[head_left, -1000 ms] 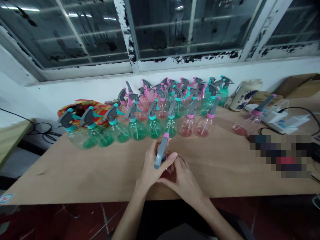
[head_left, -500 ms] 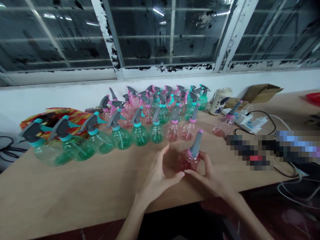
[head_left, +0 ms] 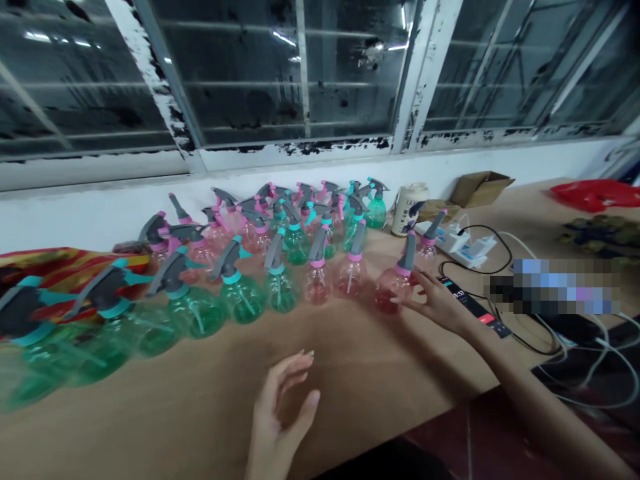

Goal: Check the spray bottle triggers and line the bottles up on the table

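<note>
A pink spray bottle (head_left: 389, 293) with a grey trigger head stands upright at the right end of the front row. My right hand (head_left: 433, 300) grips its right side, thumb in front and fingers behind. Lower down, over the bare wood, my left hand (head_left: 285, 400) is empty, its thumb apart from its curled fingers. Closest on the left of the held bottle are two more pink spray bottles (head_left: 351, 277). Green spray bottles (head_left: 243, 300) with turquoise collars continue the row to the left.
Behind the front row stand several more pink and green spray bottles (head_left: 296, 243). A printed white canister (head_left: 409, 210), a cardboard box (head_left: 481, 190), a white power strip (head_left: 470, 250) with cables and a phone (head_left: 473, 307) occupy the right. A red bag (head_left: 595, 195) lies farther right.
My right hand has carried the pink spray bottle forward and right, to the row's end. My left hand has come away from it and drawn back. The view has turned right.
</note>
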Motion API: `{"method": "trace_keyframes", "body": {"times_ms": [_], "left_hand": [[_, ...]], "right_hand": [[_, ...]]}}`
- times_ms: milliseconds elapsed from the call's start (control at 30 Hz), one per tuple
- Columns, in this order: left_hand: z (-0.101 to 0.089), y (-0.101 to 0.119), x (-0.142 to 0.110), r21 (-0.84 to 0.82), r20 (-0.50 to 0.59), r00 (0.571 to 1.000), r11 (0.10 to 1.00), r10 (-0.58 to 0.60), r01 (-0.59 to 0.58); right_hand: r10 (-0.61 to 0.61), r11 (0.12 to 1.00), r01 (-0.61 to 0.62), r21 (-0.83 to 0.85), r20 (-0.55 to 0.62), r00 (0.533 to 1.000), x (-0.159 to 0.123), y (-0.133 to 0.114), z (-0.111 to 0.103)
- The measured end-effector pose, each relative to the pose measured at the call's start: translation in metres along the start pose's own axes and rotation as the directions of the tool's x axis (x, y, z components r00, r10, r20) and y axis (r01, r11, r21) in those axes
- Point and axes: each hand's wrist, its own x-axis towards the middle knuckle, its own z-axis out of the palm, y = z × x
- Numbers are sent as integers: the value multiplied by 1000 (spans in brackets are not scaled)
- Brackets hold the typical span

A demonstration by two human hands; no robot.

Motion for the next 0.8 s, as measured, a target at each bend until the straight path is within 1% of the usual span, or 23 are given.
{"method": "trace_keyframes", "body": {"times_ms": [133, 267, 433, 567, 667, 800], "left_hand": [[-5, -3, 2, 44, -9, 1000, 999, -8, 8], [-8, -7, 4, 57, -33, 999, 998, -33, 34], [-6, -9, 6, 67, -37, 997, 996, -61, 63], [-3, -5, 9, 74, -47, 997, 995, -68, 71], [-3, -2, 12, 69, -77, 994, 994, -78, 83], [-3, -1, 14, 66, -100, 990, 992, -103, 110]], "right_hand": [[9, 1000, -9, -5, -9, 1000, 20, 7, 4], [11, 1000, -11, -2, -11, 1000, 33, 8, 5], [2, 1000, -1, 11, -11, 1000, 42, 4, 7], [18, 999, -17, 44, -20, 1000, 41, 5, 8], [58, 995, -54, 85, -48, 997, 35, 9, 1], [171, 980, -157, 125, -110, 979, 24, 19, -21]]}}
